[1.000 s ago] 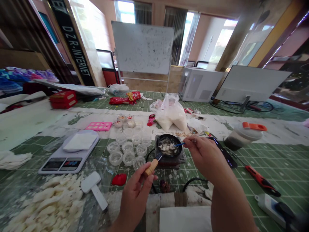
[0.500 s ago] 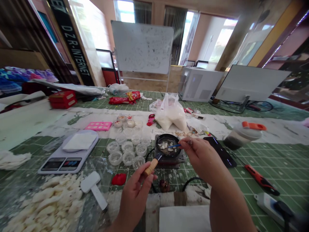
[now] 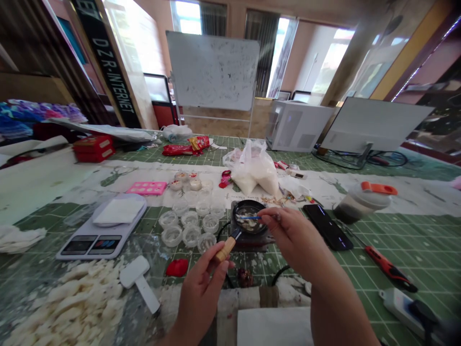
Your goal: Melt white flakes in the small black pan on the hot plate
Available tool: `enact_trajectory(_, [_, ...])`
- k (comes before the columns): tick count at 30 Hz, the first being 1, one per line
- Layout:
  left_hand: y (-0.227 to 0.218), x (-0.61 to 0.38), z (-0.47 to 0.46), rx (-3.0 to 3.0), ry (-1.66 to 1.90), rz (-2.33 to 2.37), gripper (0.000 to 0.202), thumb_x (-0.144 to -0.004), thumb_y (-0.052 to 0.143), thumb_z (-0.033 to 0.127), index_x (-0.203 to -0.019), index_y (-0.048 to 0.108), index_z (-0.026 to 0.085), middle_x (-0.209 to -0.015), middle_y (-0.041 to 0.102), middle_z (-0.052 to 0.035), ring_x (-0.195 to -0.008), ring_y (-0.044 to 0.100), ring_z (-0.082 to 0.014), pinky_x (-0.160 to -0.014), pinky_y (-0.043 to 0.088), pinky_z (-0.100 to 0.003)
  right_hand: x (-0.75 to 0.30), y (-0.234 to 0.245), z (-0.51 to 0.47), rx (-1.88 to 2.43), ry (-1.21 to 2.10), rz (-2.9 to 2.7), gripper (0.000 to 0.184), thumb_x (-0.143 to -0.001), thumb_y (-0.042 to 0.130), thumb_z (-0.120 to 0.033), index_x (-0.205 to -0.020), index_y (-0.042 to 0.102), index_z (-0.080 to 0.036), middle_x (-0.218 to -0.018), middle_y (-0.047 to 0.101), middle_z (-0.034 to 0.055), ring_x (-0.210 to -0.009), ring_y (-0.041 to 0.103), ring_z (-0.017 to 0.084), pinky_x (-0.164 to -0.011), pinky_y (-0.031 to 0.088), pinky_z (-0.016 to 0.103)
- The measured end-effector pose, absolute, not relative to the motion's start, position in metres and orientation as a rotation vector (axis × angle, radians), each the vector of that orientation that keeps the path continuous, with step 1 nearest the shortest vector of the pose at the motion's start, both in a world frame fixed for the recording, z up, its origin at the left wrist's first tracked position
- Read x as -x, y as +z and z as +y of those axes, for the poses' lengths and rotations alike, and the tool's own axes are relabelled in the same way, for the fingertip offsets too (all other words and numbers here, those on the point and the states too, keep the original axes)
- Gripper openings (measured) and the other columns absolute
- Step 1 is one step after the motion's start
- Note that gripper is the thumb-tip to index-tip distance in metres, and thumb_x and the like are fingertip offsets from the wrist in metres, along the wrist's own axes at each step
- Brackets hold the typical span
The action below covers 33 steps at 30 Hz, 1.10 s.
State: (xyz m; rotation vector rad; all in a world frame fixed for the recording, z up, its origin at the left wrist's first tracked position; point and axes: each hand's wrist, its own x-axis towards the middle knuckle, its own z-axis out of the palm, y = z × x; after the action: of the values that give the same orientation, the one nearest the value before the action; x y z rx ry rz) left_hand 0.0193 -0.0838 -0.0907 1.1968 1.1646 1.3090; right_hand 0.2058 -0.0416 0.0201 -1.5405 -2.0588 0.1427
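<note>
**Stirring white chunks in small black pan**

Small round black pan (image 3: 249, 217), matte, sits on a dark heater base at table centre, holding pale wax-like chunks in liquid. Wooden handle (image 3: 225, 249), short, cylindrical, light tan, is pinched by left hand (image 3: 201, 293), fingertips closed round its end. Right hand (image 3: 293, 238) pinches a thin blue stick (image 3: 248, 217), tip lying over the pan contents; hand just right of pan. Left of pan: cluster of clear round plastic cups (image 3: 189, 226), some with whitish fill. Behind: knotted clear plastic bag (image 3: 255, 170) of white granules. Further left: white digital scale (image 3: 104, 226), pile of white flakes (image 3: 68, 307). Right: black phone (image 3: 327, 220), red-handled knife (image 3: 391, 269) on green grid mat (image 3: 414, 240).
</note>
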Motion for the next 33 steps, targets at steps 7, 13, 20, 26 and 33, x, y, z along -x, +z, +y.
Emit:
enact_trajectory(7, [-0.090, -0.019, -0.084, -1.197, 1.325, 1.166, 0.039, -0.077, 0.057, 0.037, -0.113, 0.056, 0.020, -0.109, 0.064, -0.0092, -0.082, 0.066, -0.0169, -0.079, 0.052, -0.028, -0.204, 0.019, -0.039, 1.532, 0.123, -1.985, 0.025, -0.088, 0.040, -0.032, -0.096, 0.062, -0.024, -0.092, 0.066, 0.0034, -0.088, 0.057, 0.018, -0.078, 0.040, 0.030])
enact_trajectory(13, [-0.090, -0.018, -0.085, -1.212, 1.311, 1.194, 0.040, -0.078, 0.056, 0.037, -0.114, 0.055, 0.019, -0.106, 0.065, -0.0093, -0.083, 0.065, -0.0171, -0.080, 0.051, -0.028, -0.205, 0.020, -0.039, 1.588, 0.124, -2.050, 0.024, -0.088, 0.040, -0.030, -0.090, 0.062, -0.023, -0.086, 0.067, 0.0018, -0.084, 0.058, 0.018, -0.078, 0.039, 0.031])
enact_trajectory(20, [-0.089, -0.019, -0.084, -1.211, 1.319, 1.179, 0.038, -0.078, 0.057, 0.034, -0.113, 0.055, 0.020, -0.108, 0.064, -0.0090, -0.083, 0.066, -0.0167, -0.080, 0.052, -0.027, -0.212, 0.021, -0.041, 1.636, 0.051, -2.020, 0.025, -0.088, 0.039, -0.032, -0.087, 0.061, -0.022, -0.085, 0.067, 0.0026, -0.085, 0.058, 0.019, -0.078, 0.038, 0.031])
enact_trajectory(26, [-0.094, -0.017, -0.085, -1.237, 1.287, 1.192, 0.036, -0.080, 0.055, 0.033, -0.114, 0.054, 0.022, -0.102, 0.066, -0.0067, -0.085, 0.065, -0.0158, -0.081, 0.050, -0.025, -0.215, 0.022, -0.038, 1.682, -0.005, -1.956, 0.025, -0.087, 0.039, -0.032, -0.086, 0.061, -0.022, -0.084, 0.067, 0.0022, -0.082, 0.058, 0.019, -0.078, 0.038, 0.032])
enact_trajectory(33, [-0.094, -0.018, -0.085, -1.220, 1.298, 1.178, 0.037, -0.079, 0.056, 0.034, -0.114, 0.054, 0.021, -0.105, 0.065, -0.0070, -0.084, 0.065, -0.0154, -0.081, 0.051, -0.025, -0.218, 0.021, -0.040, 1.653, 0.009, -1.954, 0.024, -0.087, 0.039, -0.033, -0.086, 0.061, -0.022, -0.084, 0.067, 0.0017, -0.082, 0.058, 0.018, -0.077, 0.037, 0.031])
